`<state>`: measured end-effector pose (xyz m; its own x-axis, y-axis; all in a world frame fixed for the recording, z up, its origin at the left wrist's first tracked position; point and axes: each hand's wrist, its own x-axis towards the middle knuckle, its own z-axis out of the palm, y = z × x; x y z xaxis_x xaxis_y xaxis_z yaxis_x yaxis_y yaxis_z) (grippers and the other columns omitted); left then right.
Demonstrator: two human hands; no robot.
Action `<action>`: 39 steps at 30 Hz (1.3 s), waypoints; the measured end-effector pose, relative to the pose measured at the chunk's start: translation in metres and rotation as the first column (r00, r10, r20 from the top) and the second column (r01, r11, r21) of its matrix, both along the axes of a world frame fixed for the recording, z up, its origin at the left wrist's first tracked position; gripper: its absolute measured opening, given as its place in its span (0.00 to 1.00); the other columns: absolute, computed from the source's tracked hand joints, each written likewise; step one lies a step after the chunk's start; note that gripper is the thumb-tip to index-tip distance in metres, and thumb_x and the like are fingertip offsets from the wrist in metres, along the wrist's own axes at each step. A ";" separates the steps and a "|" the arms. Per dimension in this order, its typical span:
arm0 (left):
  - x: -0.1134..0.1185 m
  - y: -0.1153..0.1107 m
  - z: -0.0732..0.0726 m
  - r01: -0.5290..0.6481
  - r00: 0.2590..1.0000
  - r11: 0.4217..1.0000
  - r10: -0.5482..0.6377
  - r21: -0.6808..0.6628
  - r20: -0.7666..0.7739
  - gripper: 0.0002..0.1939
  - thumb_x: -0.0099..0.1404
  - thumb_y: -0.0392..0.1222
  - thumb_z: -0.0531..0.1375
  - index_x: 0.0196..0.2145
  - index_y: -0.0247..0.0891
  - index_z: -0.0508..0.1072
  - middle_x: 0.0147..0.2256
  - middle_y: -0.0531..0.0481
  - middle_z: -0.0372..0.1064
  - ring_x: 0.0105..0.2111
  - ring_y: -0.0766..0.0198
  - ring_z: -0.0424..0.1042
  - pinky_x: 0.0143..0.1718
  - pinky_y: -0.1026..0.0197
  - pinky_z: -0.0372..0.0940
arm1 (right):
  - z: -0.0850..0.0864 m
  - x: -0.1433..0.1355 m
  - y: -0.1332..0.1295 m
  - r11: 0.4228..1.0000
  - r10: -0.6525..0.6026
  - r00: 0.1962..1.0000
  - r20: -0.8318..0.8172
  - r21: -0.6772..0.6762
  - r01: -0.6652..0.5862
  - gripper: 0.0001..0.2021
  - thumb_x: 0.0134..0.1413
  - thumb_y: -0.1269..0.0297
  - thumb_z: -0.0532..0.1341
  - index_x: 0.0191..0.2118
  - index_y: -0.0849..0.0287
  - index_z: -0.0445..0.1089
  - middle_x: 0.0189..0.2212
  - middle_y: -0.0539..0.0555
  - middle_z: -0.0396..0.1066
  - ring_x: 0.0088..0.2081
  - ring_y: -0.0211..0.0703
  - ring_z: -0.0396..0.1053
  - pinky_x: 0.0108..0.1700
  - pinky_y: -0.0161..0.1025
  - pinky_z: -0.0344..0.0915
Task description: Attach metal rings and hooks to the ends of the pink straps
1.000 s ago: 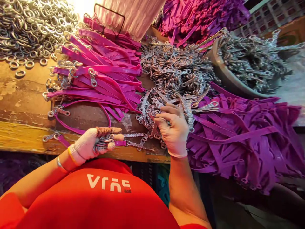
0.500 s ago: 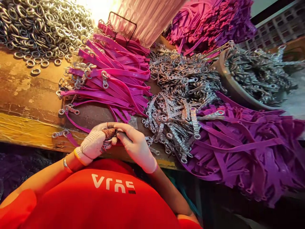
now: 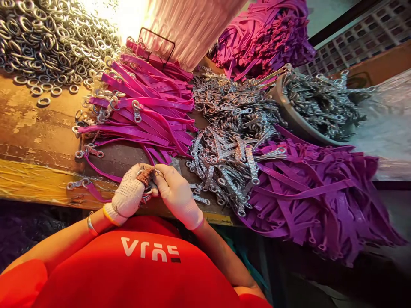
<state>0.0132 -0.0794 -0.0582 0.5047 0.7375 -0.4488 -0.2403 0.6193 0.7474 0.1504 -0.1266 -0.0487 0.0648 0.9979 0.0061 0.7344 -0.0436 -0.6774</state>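
Note:
My left hand (image 3: 126,194), in a dotted white glove with brown-tipped fingers, is closed round several metal rings (image 3: 147,191) near the bench's front edge. Against it, my right hand (image 3: 176,192), in a plain white glove, pinches at the same small cluster; what its fingertips grip is hidden. Just beyond the hands lie magenta straps (image 3: 154,102) with metal rings and link pieces at their left ends. One strap with a metal piece (image 3: 77,184) hangs by the front edge, left of my left hand. Loose silver link pieces (image 3: 224,162) are heaped to the right.
A big pile of metal rings (image 3: 48,42) is at the back left. A tub (image 3: 289,109) full of metal pieces stands at the right, behind purple straps (image 3: 308,192). More straps (image 3: 263,38) are heaped at the back, near a wire stand (image 3: 167,47).
The whole view has shifted, so the bench things appear further left. My fingers have moved slightly round the ring cluster, and the brown-tipped fingers now sit higher over it.

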 end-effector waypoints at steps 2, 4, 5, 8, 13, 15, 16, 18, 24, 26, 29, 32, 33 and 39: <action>-0.003 0.003 -0.001 0.124 0.991 0.992 -0.122 0.033 -0.060 0.21 0.65 0.59 0.61 0.39 0.37 0.68 0.21 0.54 0.68 0.16 0.72 0.61 0.17 0.70 0.55 | 0.000 0.005 0.001 0.999 0.009 0.996 0.091 0.036 -0.012 0.12 0.70 0.65 0.52 0.50 0.59 0.71 0.42 0.58 0.75 0.45 0.45 0.72 0.50 0.40 0.66; -0.006 0.008 0.002 0.248 0.961 0.968 -0.240 0.044 -0.138 0.22 0.65 0.62 0.59 0.38 0.38 0.67 0.20 0.54 0.68 0.15 0.72 0.59 0.15 0.70 0.53 | 0.004 0.012 0.001 0.999 0.036 0.983 0.180 0.031 -0.042 0.11 0.69 0.67 0.53 0.46 0.58 0.73 0.40 0.57 0.76 0.43 0.44 0.72 0.47 0.38 0.65; -0.007 0.010 0.003 0.299 0.943 0.953 -0.286 0.053 -0.173 0.23 0.65 0.62 0.59 0.38 0.38 0.67 0.20 0.54 0.68 0.15 0.72 0.59 0.15 0.70 0.52 | 0.008 0.017 0.002 0.998 0.059 0.974 0.219 0.011 -0.063 0.10 0.68 0.68 0.54 0.44 0.58 0.73 0.39 0.56 0.76 0.41 0.44 0.72 0.45 0.37 0.64; -0.007 0.015 0.007 0.415 0.900 0.904 -0.391 0.104 -0.194 0.21 0.64 0.59 0.62 0.33 0.38 0.66 0.19 0.56 0.65 0.14 0.73 0.58 0.14 0.70 0.50 | 0.022 0.028 0.002 0.983 0.175 0.941 0.291 -0.106 -0.150 0.09 0.65 0.69 0.58 0.34 0.56 0.73 0.31 0.51 0.76 0.34 0.40 0.71 0.37 0.35 0.59; -0.001 0.017 0.000 0.425 0.904 0.904 -0.422 -0.049 0.068 0.18 0.64 0.53 0.63 0.29 0.37 0.63 0.21 0.58 0.58 0.15 0.75 0.54 0.14 0.70 0.49 | 0.023 0.028 -0.005 0.984 0.178 0.920 0.350 -0.058 -0.168 0.15 0.67 0.67 0.54 0.27 0.57 0.69 0.24 0.49 0.71 0.27 0.37 0.66 0.33 0.36 0.54; 0.003 0.016 -0.001 0.402 0.914 0.903 -0.386 -0.156 0.123 0.16 0.62 0.49 0.64 0.29 0.37 0.63 0.21 0.58 0.57 0.16 0.76 0.55 0.16 0.72 0.51 | 0.017 0.024 -0.012 0.991 0.094 0.916 0.391 0.051 -0.124 0.16 0.70 0.65 0.51 0.31 0.58 0.71 0.27 0.52 0.73 0.30 0.38 0.68 0.35 0.36 0.55; 0.005 0.015 -0.001 0.396 0.918 0.894 -0.376 -0.209 0.130 0.16 0.60 0.48 0.65 0.28 0.37 0.63 0.21 0.59 0.56 0.16 0.76 0.55 0.16 0.72 0.51 | 0.014 0.022 -0.016 0.991 0.065 0.908 0.415 0.078 -0.107 0.17 0.71 0.63 0.50 0.32 0.58 0.71 0.28 0.53 0.73 0.30 0.39 0.69 0.35 0.37 0.56; 0.010 0.014 0.003 0.402 0.915 0.868 -0.383 -0.291 0.122 0.16 0.57 0.46 0.66 0.28 0.37 0.62 0.21 0.59 0.55 0.16 0.76 0.54 0.16 0.73 0.51 | 0.011 0.020 -0.024 0.996 0.031 0.908 0.418 0.065 -0.063 0.18 0.71 0.59 0.50 0.32 0.59 0.71 0.27 0.55 0.72 0.29 0.40 0.68 0.32 0.37 0.55; 0.038 0.025 0.018 0.519 0.849 0.849 -0.525 -0.096 -0.056 0.11 0.61 0.48 0.60 0.30 0.38 0.67 0.20 0.57 0.57 0.15 0.73 0.55 0.17 0.69 0.52 | 0.011 0.037 -0.041 0.953 -0.243 0.909 -0.338 -0.260 0.158 0.23 0.69 0.46 0.50 0.26 0.55 0.61 0.19 0.46 0.62 0.21 0.36 0.59 0.24 0.33 0.55; 0.057 0.038 0.020 0.632 0.760 0.748 -0.550 0.201 -0.347 0.09 0.65 0.44 0.57 0.30 0.37 0.70 0.22 0.53 0.62 0.18 0.69 0.61 0.21 0.66 0.59 | 0.009 0.047 -0.045 0.922 -0.373 0.816 -0.441 -0.272 0.274 0.23 0.68 0.45 0.50 0.27 0.55 0.61 0.18 0.45 0.58 0.19 0.35 0.55 0.22 0.33 0.53; 0.093 0.058 0.019 0.763 0.625 0.402 -0.258 0.507 -0.736 0.10 0.62 0.32 0.56 0.38 0.35 0.76 0.38 0.42 0.74 0.37 0.57 0.74 0.42 0.58 0.67 | 0.004 0.060 -0.051 0.837 -0.539 0.673 -0.506 -0.233 0.495 0.19 0.64 0.45 0.55 0.36 0.56 0.69 0.20 0.45 0.59 0.21 0.36 0.55 0.22 0.34 0.53; 0.126 0.064 0.016 0.841 0.448 0.362 -0.048 0.402 -0.893 0.17 0.69 0.37 0.53 0.52 0.34 0.73 0.43 0.32 0.73 0.44 0.44 0.76 0.49 0.44 0.66 | 0.000 0.067 -0.055 0.825 -0.552 0.668 -0.500 -0.209 0.526 0.18 0.65 0.47 0.55 0.42 0.57 0.72 0.21 0.46 0.60 0.22 0.37 0.56 0.23 0.35 0.54; 0.135 0.062 0.014 0.850 0.382 0.400 -0.017 0.344 -0.924 0.19 0.72 0.41 0.50 0.54 0.33 0.71 0.41 0.30 0.74 0.42 0.41 0.77 0.47 0.41 0.66 | -0.001 0.067 -0.056 0.834 -0.540 0.681 -0.494 -0.205 0.512 0.18 0.65 0.47 0.55 0.43 0.57 0.73 0.21 0.46 0.60 0.22 0.37 0.57 0.24 0.34 0.56; 0.154 0.050 0.001 0.871 0.255 0.410 0.097 0.272 -0.962 0.25 0.76 0.46 0.41 0.63 0.33 0.62 0.40 0.25 0.74 0.47 0.35 0.76 0.46 0.36 0.67 | -0.012 0.063 -0.049 0.884 -0.464 0.746 -0.477 -0.192 0.427 0.20 0.66 0.52 0.54 0.54 0.60 0.72 0.21 0.45 0.64 0.25 0.37 0.62 0.29 0.34 0.60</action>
<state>0.1675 -0.0292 -0.0572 0.5814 0.7585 -0.2943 0.7928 -0.4469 0.4144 0.2136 -0.1757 -0.0607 0.4771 0.8514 -0.2178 0.1834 -0.3388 -0.9228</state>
